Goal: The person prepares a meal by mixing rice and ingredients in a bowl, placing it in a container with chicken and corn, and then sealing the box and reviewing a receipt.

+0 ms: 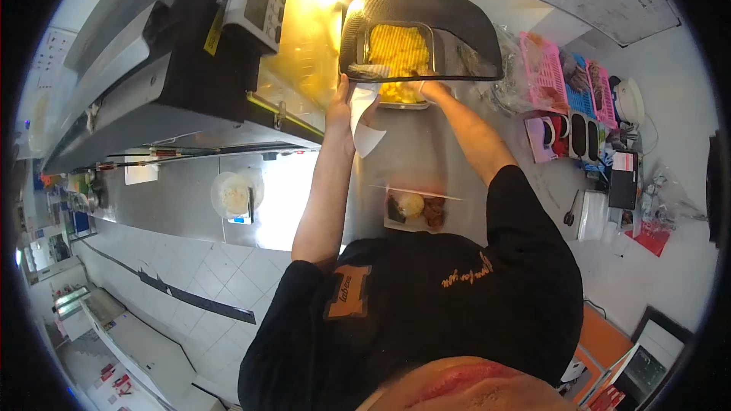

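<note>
My left hand (pixel 341 105) is up at the left corner of a black-rimmed mesh cover (pixel 457 11), with a curling strip of white paper (pixel 365 117) in its grip. The thumb lies against the cover's rim. Beneath and behind the mesh sits a metal tray (pixel 405 106) of chunky yellow food (pixel 400 48). My right hand (pixel 431 88) reaches over the tray's right front part; its fingers are partly hidden by the rim, so what they hold cannot be told. Nearer my body, an open takeaway box (pixel 414 224) contains a pale rounded mound, browned pieces and something dark.
A dark appliance with a digital timer (pixel 257 3) rises at the left. Pink baskets (pixel 542 68), clear plastic bags (pixel 505 77) and scissors (pixel 571 208) are at the right. A round tub (pixel 234 194) stands on a scale (pixel 244 218) farther left on the steel counter (pixel 183 200).
</note>
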The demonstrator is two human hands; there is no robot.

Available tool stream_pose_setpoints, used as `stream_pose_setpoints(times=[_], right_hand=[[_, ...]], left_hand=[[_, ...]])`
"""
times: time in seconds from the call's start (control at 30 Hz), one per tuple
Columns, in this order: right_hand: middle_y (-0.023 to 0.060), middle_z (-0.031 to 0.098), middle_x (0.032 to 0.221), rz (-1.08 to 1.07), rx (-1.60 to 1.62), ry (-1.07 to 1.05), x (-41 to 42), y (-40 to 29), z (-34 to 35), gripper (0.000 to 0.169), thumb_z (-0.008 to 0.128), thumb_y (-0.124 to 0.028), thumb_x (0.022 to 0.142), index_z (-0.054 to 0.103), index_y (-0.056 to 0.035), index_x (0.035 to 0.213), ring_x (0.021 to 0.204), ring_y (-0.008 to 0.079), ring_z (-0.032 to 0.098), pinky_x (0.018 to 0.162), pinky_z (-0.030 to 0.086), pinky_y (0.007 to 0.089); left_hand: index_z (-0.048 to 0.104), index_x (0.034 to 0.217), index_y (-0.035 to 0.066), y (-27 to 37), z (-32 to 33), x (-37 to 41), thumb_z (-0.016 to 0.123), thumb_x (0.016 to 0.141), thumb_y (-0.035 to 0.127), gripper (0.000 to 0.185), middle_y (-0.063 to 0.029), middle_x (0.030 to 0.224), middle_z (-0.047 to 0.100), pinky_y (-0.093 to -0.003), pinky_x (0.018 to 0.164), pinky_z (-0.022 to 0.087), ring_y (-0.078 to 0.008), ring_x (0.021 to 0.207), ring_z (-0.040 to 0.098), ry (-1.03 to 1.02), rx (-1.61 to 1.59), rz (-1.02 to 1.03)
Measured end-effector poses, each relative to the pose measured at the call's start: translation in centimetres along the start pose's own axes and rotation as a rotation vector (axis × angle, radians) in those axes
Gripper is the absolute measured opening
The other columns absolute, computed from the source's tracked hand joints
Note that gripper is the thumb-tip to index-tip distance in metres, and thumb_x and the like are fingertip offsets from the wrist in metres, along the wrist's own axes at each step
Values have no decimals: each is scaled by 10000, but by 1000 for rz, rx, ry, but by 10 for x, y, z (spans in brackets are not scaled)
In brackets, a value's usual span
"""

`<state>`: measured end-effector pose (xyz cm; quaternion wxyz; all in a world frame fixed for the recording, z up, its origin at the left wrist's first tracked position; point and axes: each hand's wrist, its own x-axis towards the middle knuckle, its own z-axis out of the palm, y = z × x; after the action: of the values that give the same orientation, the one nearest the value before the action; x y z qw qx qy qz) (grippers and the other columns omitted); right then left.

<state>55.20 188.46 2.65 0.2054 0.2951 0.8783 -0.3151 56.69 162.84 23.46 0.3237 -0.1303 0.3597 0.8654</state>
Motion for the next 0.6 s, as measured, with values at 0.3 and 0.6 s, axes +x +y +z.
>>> stream_pose_setpoints(times=[0.3,0.6], right_hand=[[85,640,1035,-4,597,-166,-154,-15,-57,523,678,-484,836,634,-110,1199,918,173,584,800,463,338],[103,691,985,-272,238,-136,-364,66,35,541,728,-466,757,657,-44,1088,871,224,637,789,488,338]], left_hand=[[488,1287,-4,12,-8,15,279,1015,442,562,-185,1279,541,-454,972,480,-338,1148,546,-94,-93,33],[484,1245,-12,-12,-40,2,352,990,430,528,-190,1249,546,-530,909,514,-375,1104,568,-109,-73,-117]])
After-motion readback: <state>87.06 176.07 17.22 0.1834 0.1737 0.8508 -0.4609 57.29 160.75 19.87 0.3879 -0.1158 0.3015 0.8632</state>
